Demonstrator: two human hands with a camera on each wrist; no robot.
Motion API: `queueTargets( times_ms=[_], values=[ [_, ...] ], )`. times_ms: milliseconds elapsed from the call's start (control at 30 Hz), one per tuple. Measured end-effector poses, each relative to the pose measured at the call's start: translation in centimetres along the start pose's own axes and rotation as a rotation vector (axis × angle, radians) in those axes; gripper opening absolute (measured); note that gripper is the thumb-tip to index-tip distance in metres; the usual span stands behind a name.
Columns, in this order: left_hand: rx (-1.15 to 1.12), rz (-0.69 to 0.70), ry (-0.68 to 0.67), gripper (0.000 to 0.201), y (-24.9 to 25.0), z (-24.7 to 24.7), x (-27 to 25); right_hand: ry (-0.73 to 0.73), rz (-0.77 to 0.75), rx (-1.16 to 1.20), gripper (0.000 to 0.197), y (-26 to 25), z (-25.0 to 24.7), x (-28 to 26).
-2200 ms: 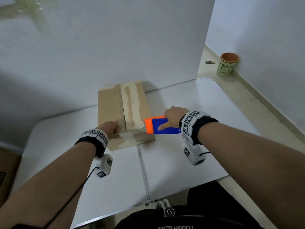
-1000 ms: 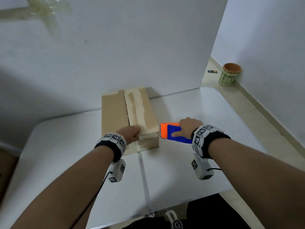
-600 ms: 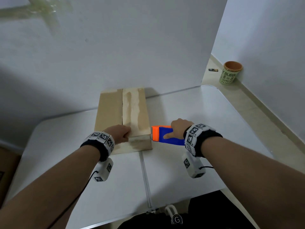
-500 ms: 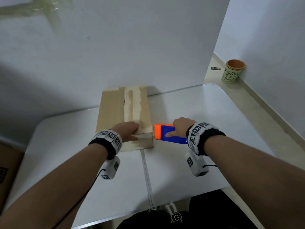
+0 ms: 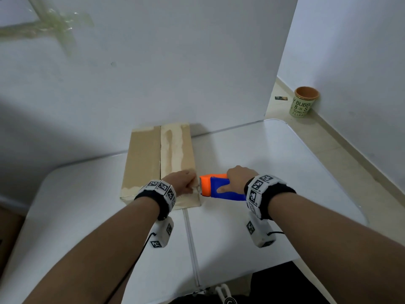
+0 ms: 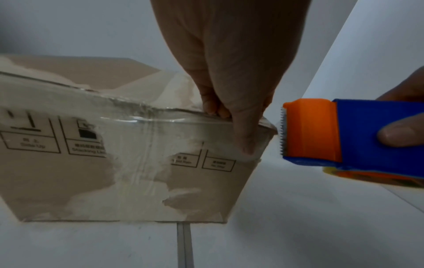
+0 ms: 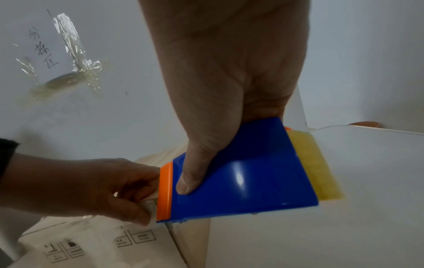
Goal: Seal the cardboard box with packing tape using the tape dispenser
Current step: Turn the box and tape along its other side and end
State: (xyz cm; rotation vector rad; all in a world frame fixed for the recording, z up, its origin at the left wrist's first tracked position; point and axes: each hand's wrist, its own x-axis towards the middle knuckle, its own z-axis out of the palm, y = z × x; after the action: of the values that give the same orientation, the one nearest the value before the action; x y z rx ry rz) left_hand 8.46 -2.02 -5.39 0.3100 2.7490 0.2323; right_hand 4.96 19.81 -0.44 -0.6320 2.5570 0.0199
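Observation:
The cardboard box (image 5: 151, 163) lies flat on the white table, its long side running away from me. My left hand (image 5: 185, 183) grips the box's near right corner: fingers curled over the top edge, thumb (image 6: 246, 141) pressing clear tape (image 6: 160, 127) onto the front face. My right hand (image 5: 237, 178) holds the blue tape dispenser (image 5: 221, 188) just right of that corner. Its orange toothed head (image 6: 307, 130) stands a small gap from the box corner. The yellowish tape roll (image 7: 316, 166) shows behind the dispenser body.
The white folding table (image 5: 274, 163) has a centre seam (image 5: 191, 238) running towards me. A white panel stands right behind the box, with old tape scraps (image 5: 50, 25) on it. A paper cup (image 5: 304, 104) stands on the floor at the far right.
The dispenser has come off the box's near top edge and moved right, past the corner. My left hand slid right along that edge to the corner.

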Motion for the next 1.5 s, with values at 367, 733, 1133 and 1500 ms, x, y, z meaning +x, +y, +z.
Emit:
queueTargets(
  times_ms=[367,733,1133,1500],
  values=[
    [0.029,-0.010,0.015,0.031,-0.3,0.5,0.1,0.098,-0.069,-0.026,0.059,2.0,0.7,-0.4],
    [0.000,-0.009,0.034,0.032,-0.2,0.5,-0.1,0.086,-0.092,0.008,0.058,2.7,1.0,-0.5],
    [0.061,-0.003,-0.021,0.030,-0.7,0.1,0.7,0.075,0.065,-0.095,0.048,5.3,-0.8,-1.5],
    [0.093,0.033,-0.002,0.029,-0.5,0.2,0.3,0.041,0.049,-0.105,0.043,0.9,0.7,2.3]
  ],
)
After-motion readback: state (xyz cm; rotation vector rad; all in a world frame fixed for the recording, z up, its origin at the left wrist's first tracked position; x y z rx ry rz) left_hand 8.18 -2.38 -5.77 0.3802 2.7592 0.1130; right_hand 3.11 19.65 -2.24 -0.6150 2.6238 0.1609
